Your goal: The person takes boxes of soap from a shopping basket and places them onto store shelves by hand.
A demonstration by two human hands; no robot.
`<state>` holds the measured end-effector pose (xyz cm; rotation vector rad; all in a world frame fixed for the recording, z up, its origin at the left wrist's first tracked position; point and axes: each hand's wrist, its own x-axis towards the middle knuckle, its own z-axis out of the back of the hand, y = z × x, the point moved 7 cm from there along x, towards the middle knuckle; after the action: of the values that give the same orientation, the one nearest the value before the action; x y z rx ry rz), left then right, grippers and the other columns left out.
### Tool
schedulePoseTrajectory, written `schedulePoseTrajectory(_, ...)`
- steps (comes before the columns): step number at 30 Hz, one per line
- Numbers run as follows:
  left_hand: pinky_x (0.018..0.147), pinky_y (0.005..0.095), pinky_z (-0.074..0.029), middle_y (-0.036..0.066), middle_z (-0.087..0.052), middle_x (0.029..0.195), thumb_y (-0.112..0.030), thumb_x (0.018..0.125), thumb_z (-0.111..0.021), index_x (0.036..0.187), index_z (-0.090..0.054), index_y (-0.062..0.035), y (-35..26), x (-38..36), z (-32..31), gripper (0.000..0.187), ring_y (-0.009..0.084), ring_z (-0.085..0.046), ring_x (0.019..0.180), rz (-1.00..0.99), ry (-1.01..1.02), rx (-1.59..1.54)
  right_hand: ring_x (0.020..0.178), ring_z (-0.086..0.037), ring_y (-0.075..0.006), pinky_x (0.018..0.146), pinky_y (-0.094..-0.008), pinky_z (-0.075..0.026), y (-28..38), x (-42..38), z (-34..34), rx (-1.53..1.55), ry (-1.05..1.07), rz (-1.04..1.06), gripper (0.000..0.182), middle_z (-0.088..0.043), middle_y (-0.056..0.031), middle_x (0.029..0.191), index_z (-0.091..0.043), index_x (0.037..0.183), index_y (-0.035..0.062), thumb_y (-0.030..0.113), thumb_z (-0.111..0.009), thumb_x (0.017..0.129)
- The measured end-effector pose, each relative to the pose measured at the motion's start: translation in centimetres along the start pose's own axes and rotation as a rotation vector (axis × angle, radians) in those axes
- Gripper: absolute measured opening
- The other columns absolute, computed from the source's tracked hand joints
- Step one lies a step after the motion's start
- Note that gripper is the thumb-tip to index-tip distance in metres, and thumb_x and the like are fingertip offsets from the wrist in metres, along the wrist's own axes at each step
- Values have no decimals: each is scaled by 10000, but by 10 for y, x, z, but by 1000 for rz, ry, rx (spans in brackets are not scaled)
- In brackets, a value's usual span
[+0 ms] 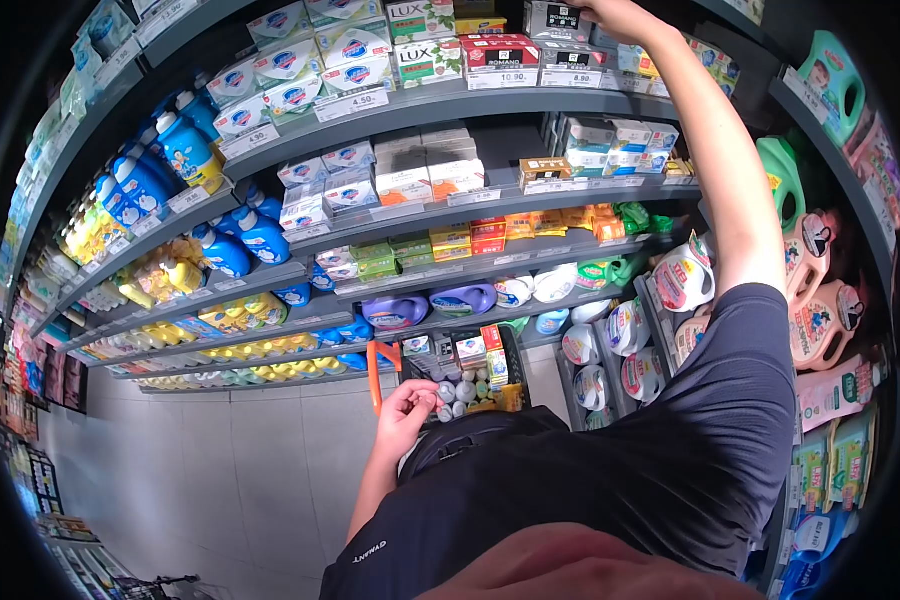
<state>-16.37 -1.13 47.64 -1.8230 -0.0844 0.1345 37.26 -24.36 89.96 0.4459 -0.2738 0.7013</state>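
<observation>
My right hand [615,16] reaches up to the top shelf at the frame's upper edge. Its fingers are closed on the upper right corner of a dark grey ROMANO soap box [553,21], which sits over another grey box [570,58]. The fingertips are partly cut off. A red ROMANO box [500,60] stands just left of these. Low in front of my body, my left hand [406,412] is loosely curled, with nothing visible in it. It is beside a shopping basket with an orange handle [374,372]; inside are boxes [470,350] and several round-topped containers [458,393].
Shelves [420,98] curve around in front, stacked with white soap boxes [355,58]. Blue pump bottles [188,150] line the left. Detergent jugs [828,318] stand close on the right, near my arm. Tiled floor [260,450] spreads at lower left.
</observation>
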Motion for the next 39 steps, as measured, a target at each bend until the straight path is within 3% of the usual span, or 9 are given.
schedulePoseTrajectory(1, 814, 261, -523, 62, -690, 950, -52, 1001, -573, 1151, -618, -4, 0, 0, 0, 164, 108, -643, 877, 6, -1, 3, 717, -649, -306, 699, -395, -515, -12, 2, -4, 176, 32, -146, 206, -687, -197, 810, -721, 1010, -19, 103, -600, 898)
schedulePoseTrajectory(4, 815, 259, -520, 61, -690, 950, -50, 999, -572, 1153, -617, -5, 0, -1, 0, 167, 106, -640, 874, 24, -5, 7, 847, -651, -366, 817, -435, -522, 43, -23, 2, -511, -238, 598, 274, -672, -220, 899, -691, 1094, -38, 155, -546, 964)
schedulePoseTrajectory(10, 820, 254, -519, 62, -691, 970, -51, 999, -575, 1151, -618, -3, 5, -1, 3, 166, 104, -640, 884, 66, -11, -10, 1162, -581, -363, 1032, -420, -450, 152, -129, 11, -326, -613, 623, 347, -642, -202, 1184, -606, 1264, 0, 231, -537, 1013)
schedulePoseTrajectory(15, 869, 253, -508, 44, -690, 1021, -58, 1003, -582, 1167, -620, -5, 7, 6, 3, 177, 107, -640, 958, 1, 36, -19, 1250, -543, -344, 1091, -418, -411, 226, -229, -89, 186, 40, 553, 412, -602, -181, 1316, -595, 1279, 12, 318, -486, 1026)
schedulePoseTrajectory(20, 1181, 428, -282, 116, -113, 1671, -303, 1033, -517, 1601, -121, -61, -21, 26, -26, 735, 287, -196, 1525, -171, 183, -144, 1517, -202, -363, 1213, -411, -234, 251, -368, -304, 777, 1005, 370, 892, -110, -274, 1640, -116, 1591, 20, 532, -538, 995)
schedulePoseTrajectory(22, 1194, 519, -237, 101, -91, 1677, -452, 979, -540, 1613, -86, -87, 4, 32, -20, 861, 313, -131, 1540, -41, 44, -174, 1536, 69, -368, 1239, -422, -107, 277, -409, -350, 917, 867, 377, 987, 159, -291, 1624, 174, 1552, -2, 470, -515, 1025)
schedulePoseTrajectory(27, 1179, 612, -203, 42, 27, 1695, -553, 945, -515, 1627, -57, -243, 18, 36, -5, 878, 339, -93, 1543, 59, -195, -230, 1520, 174, -325, 1236, -423, -63, 289, -434, -370, 1351, 955, 215, 931, 202, -254, 1628, 185, 1559, 36, 501, -438, 1046)
schedulePoseTrajectory(32, 1211, 484, -181, 88, -102, 1677, -511, 1005, -408, 1617, -130, -125, 31, 34, -26, 775, 314, -140, 1524, 116, 19, -57, 1535, 51, -334, 1238, -420, -91, 274, -437, -403, 1489, 792, 20, 933, 23, -251, 1639, 103, 1571, -1, 520, -458, 1037)
schedulePoseTrajectory(39, 1113, 395, -395, 142, -414, 1494, -499, 1053, -313, 1508, -368, -39, 59, 27, -29, 649, 256, -464, 1342, 374, 163, -197, 1410, -396, -278, 1023, -457, -494, 258, -463, -454, 2004, 1079, -363, 659, -361, -138, 1555, -345, 1539, 67, 513, -373, 1055)
